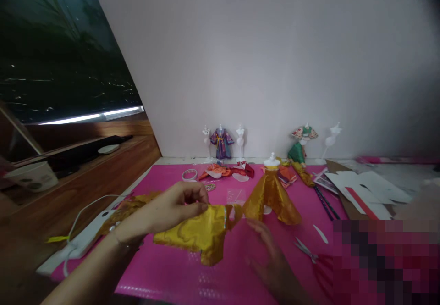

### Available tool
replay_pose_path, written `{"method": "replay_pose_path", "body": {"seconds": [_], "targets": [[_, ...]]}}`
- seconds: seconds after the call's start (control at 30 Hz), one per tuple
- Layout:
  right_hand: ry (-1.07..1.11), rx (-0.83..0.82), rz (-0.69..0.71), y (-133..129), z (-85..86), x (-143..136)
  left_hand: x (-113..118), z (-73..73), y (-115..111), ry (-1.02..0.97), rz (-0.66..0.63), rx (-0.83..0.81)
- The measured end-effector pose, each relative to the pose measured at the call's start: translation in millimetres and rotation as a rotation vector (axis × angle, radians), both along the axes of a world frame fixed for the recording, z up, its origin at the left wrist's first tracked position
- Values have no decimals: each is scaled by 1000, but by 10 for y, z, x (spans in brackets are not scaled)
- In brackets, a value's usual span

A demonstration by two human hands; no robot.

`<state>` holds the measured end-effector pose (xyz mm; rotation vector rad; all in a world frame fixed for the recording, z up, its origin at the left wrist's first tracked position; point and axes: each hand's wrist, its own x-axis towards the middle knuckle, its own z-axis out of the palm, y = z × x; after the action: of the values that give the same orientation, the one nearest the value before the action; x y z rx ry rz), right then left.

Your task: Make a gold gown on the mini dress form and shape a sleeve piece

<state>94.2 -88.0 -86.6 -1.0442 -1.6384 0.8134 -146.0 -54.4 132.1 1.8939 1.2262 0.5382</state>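
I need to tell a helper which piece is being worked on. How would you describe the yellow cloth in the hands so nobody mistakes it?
On the pink mat, look at the near edge, in front of the white mannequin in the gold gown. The left hand pinches the yellow cloth at its top edge. Unlike the gown, it hangs limp, on no mannequin, and is a brighter yellow.

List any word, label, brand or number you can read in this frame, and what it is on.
None can be read. The yellow fabric pinched by the left hand bears only a pattern. The paper sheets at right show red and white shapes, too blurred to show any text.
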Motion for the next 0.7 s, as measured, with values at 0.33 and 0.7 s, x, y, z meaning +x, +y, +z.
{"method": "replay_pose_path", "body": {"seconds": [0.33,0.7], "targets": [[-57,-164,466,141,427,409,150,-470,18,-134,-185,-320],[-200,-69,-54,14,-36,978,375,-1972,510,113,-49,-148]]}}
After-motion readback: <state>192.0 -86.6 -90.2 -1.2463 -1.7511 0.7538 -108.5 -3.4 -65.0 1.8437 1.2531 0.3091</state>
